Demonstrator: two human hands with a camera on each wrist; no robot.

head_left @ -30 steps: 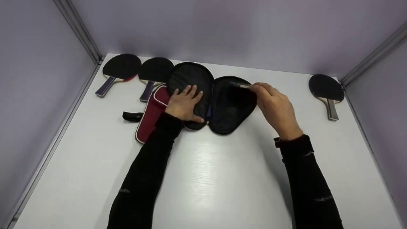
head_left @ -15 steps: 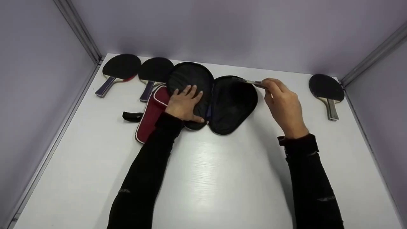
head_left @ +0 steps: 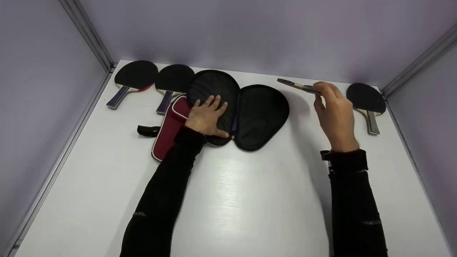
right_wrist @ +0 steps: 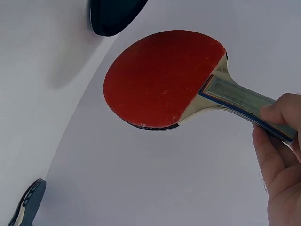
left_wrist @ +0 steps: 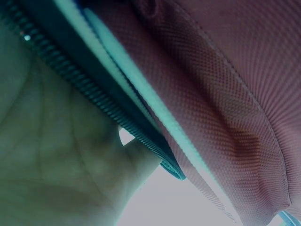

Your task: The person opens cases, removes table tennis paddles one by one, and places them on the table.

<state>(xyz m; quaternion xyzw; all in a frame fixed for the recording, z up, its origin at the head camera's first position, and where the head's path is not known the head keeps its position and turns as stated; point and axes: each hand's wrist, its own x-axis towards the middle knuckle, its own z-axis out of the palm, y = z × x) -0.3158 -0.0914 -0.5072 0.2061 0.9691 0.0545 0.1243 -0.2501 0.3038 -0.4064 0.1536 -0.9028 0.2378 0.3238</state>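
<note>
My left hand (head_left: 206, 116) rests with spread fingers on the left half of an opened black paddle case (head_left: 214, 84). Its other half (head_left: 262, 117) lies unfolded to the right, its inside facing up. A red case (head_left: 170, 132) with white piping sits partly under my left forearm and that black case; the left wrist view shows its cloth (left_wrist: 225, 94) beside a dark zip (left_wrist: 94, 101). My right hand (head_left: 335, 117) grips the handle of a table tennis paddle (head_left: 296, 85), raised nearly edge-on. The right wrist view shows the paddle's red face (right_wrist: 162, 80).
Two black-faced paddles lie at the back left, one at the corner (head_left: 137, 74) and one (head_left: 175, 78) touching the cases. Another paddle (head_left: 366, 98) lies at the back right. A black strap (head_left: 148, 131) sticks out left of the red case. Walls enclose the table (head_left: 228, 200).
My right hand has drawn the paddle from above the black case's right half toward the right and slightly back. The left hand has stayed in place.
</note>
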